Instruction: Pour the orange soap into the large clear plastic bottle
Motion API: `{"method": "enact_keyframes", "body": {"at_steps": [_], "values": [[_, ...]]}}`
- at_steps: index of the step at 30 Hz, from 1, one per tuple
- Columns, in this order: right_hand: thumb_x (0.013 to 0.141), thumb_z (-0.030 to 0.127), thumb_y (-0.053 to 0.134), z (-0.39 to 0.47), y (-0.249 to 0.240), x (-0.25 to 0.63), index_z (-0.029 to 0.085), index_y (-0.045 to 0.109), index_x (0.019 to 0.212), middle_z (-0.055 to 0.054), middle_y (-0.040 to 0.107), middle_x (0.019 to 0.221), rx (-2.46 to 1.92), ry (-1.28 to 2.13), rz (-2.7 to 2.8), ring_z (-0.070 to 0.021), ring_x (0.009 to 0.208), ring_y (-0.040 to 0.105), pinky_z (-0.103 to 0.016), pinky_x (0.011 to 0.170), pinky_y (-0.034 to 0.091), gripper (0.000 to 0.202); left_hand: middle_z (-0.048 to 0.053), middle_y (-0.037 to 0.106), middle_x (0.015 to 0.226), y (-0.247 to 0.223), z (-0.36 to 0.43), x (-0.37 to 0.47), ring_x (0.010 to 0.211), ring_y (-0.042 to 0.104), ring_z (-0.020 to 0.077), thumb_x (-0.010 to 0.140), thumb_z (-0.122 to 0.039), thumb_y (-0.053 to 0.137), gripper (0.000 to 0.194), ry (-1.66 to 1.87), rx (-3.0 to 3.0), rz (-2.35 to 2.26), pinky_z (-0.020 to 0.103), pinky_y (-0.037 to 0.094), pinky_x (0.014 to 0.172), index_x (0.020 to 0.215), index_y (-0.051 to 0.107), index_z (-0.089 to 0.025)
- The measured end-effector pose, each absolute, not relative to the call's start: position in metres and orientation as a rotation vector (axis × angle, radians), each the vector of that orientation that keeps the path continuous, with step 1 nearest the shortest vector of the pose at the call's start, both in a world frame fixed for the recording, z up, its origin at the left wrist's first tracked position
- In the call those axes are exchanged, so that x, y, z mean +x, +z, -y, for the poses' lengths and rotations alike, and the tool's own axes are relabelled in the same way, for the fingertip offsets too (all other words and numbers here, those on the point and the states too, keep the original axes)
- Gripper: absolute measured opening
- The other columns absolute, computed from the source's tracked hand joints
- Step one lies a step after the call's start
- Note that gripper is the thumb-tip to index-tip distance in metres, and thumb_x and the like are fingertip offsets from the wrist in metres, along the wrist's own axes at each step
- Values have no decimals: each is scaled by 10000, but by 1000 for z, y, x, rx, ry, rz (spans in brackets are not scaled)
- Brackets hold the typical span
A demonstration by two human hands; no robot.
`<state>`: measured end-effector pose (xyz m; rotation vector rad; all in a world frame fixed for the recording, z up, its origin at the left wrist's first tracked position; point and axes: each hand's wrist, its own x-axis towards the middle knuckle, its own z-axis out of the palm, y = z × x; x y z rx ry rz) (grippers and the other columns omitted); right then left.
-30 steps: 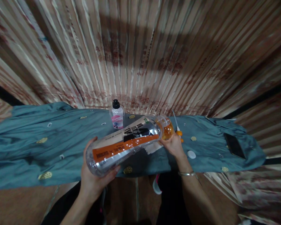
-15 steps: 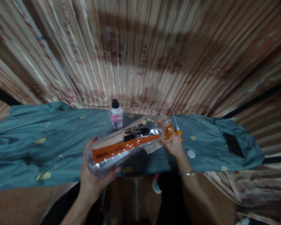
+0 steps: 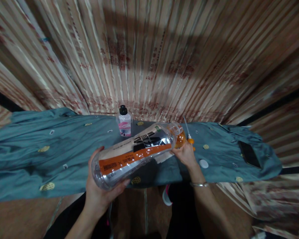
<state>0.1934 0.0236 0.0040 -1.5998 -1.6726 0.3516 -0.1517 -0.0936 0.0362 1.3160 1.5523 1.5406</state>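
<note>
Bottle, lying aslant, long axis running near left to far right, mouth toward amber jar. Left hand clasped around bottle's base; right hand gripping jar.

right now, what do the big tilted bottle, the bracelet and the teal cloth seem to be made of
Big tilted bottle: probably clear, glossy plastic; it's see-through with bright highlights. Bracelet: likely polished metal, as it looks silvery and shiny. Teal cloth: seemingly fabric with slight sheen, since it wrinkles; fiber unclear.

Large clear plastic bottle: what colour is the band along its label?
The band is orange, in the head view.
</note>
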Motion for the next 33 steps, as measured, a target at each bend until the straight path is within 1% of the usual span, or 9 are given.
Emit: {"method": "enact_keyframes", "body": {"at_steps": [2,5,9,11,15,22,26,30,33], "values": [[815,746,782,-24,4,193,215,717,1181,-161,870,1098,-1613,353,1665,-395,984,843,-527,909,662,648,134,781,1346,31,91,-160,1196,811,396,568,-477,1048,1163,1501,1417,-1544,585,698,1059,1574,522,-225],[802,761,773,-24,5,193,216,716,1189,-158,873,1083,-1627,352,1650,-392,965,845,-528,893,668,671,149,783,1363,27,90,-167,1207,814,411,562,-450,1049,1144,1511,1487,-1555,580,704,1056,1562,545,-218],[803,771,760,-23,8,192,211,716,1212,-159,873,1092,-1614,350,1642,-391,991,848,-538,926,673,695,121,796,1343,30,91,-165,1195,817,415,562,-408,1057,1113,1521,1491,-1548,573,722,1034,1552,572,-252],[796,782,761,-23,9,192,205,718,1214,-173,871,1114,-1600,362,1639,-402,1024,847,-549,942,676,713,113,802,1328,33,91,-163,1185,820,405,582,-407,1052,1098,1516,1474,-1531,563,730,1017,1553,562,-257],[773,807,774,-23,11,191,208,725,1201,-181,874,1115,-1598,384,1626,-420,1025,847,-575,965,678,738,112,803,1317,34,90,-161,1165,827,389,582,-455,1046,1098,1524,1482,-1536,563,730,1001,1540,548,-255],[781,846,750,-23,13,190,193,739,1188,-192,871,1091,-1599,389,1642,-430,1020,845,-594,980,672,769,120,782,1327,33,91,-161,1161,825,401,604,-411,1047,1074,1536,1528,-1513,581,732,997,1542,547,-254],[779,847,762,-23,12,192,186,734,1222,-191,871,1112,-1602,382,1632,-427,1037,845,-580,971,677,797,121,779,1350,33,91,-160,1193,819,406,606,-393,1046,1075,1515,1487,-1518,573,721,1041,1547,545,-257],[779,835,778,-22,11,191,191,727,1241,-186,872,1119,-1603,383,1632,-422,1011,846,-583,961,677,794,134,789,1340,31,92,-161,1194,823,412,587,-423,1055,1098,1515,1449,-1503,579,724,1029,1536,536,-239],[778,830,782,-23,11,191,204,732,1211,-176,873,1103,-1608,378,1628,-418,1021,844,-580,969,676,763,164,783,1386,29,91,-162,1223,817,421,607,-437,1049,1099,1500,1471,-1505,608,707,1055,1545,519,-226]]}}
